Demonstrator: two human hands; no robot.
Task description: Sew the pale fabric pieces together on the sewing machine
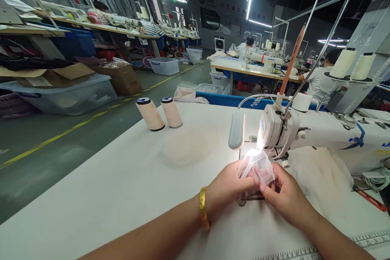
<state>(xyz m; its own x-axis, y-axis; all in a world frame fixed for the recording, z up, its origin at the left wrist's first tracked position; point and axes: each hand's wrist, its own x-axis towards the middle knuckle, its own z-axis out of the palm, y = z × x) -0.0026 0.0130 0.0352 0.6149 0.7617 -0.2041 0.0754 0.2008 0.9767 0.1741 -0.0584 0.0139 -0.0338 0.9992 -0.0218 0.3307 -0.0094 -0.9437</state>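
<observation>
Both my hands meet in front of a white sewing machine [319,130] and pinch a small piece of sheer white mesh fabric [255,165] just before the needle area. My left hand [227,187], with a gold bangle on its wrist, grips the fabric's left side, fingers closed. My right hand [284,195] holds the right side, fingers curled. A small lamp [237,130] on a gooseneck lights the spot. A flat pile of pale mesh [190,146] lies on the white table [106,195] to the left.
Two cream thread cones [158,113] lie tilted at the table's far side. More cones [353,64] stand on the machine's thread stand. Red-handled scissors [370,199] lie at right. Plastic bins, cartons and shelves line the aisle at left; other people sit at machines behind.
</observation>
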